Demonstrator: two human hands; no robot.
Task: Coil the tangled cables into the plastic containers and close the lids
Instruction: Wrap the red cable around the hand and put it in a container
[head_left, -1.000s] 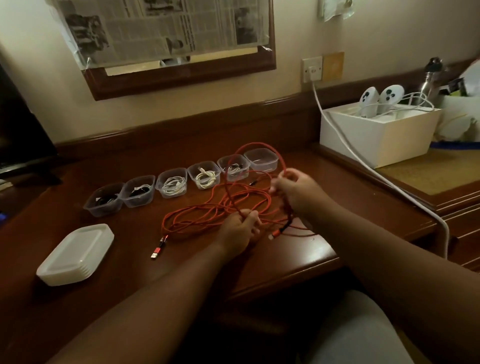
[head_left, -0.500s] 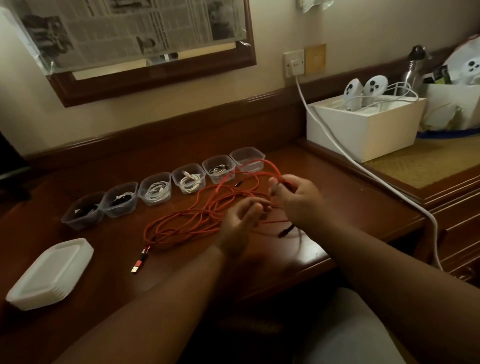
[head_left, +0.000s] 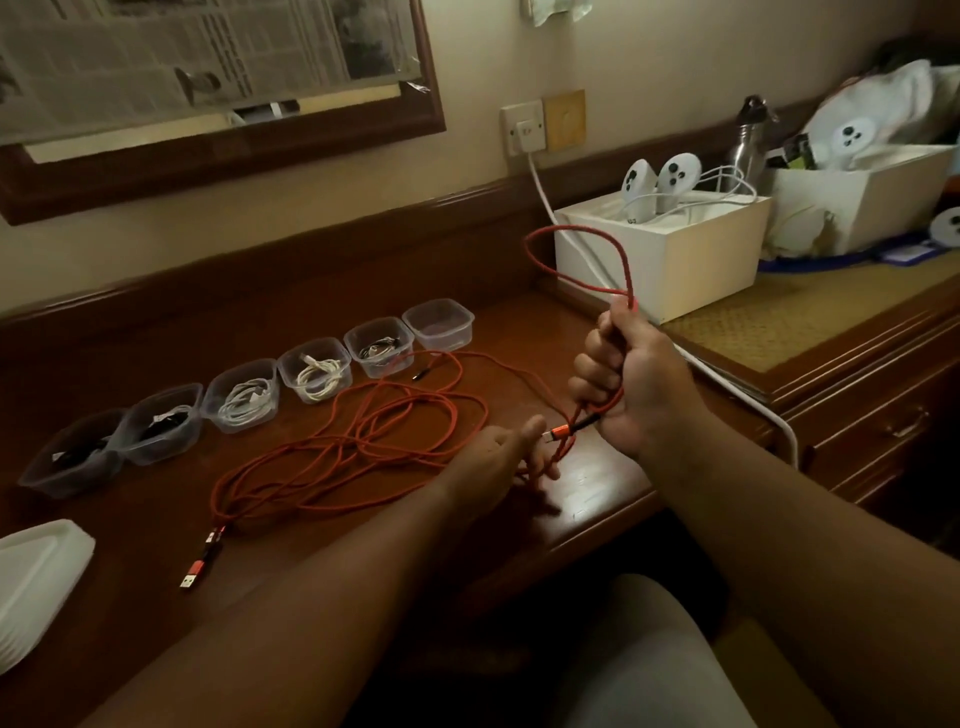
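Around the red cable (head_left: 363, 436), the fingers of the right hand (head_left: 628, 384) are curled tight, holding a loop that sticks up above the fist. One plug pokes out under that hand. Just left of it, the left hand (head_left: 498, 462) pinches more of the same cable near the desk (head_left: 156, 519). Most of the red cable lies loose and messy on the desk, in front of the row of tubs (head_left: 306, 371). Five tubs have cables inside. The empty tub (head_left: 439, 325) at the right end waits for the red one. None has a lid on yet. White lids (head_left: 36, 582) sit stacked far left of the tubs.
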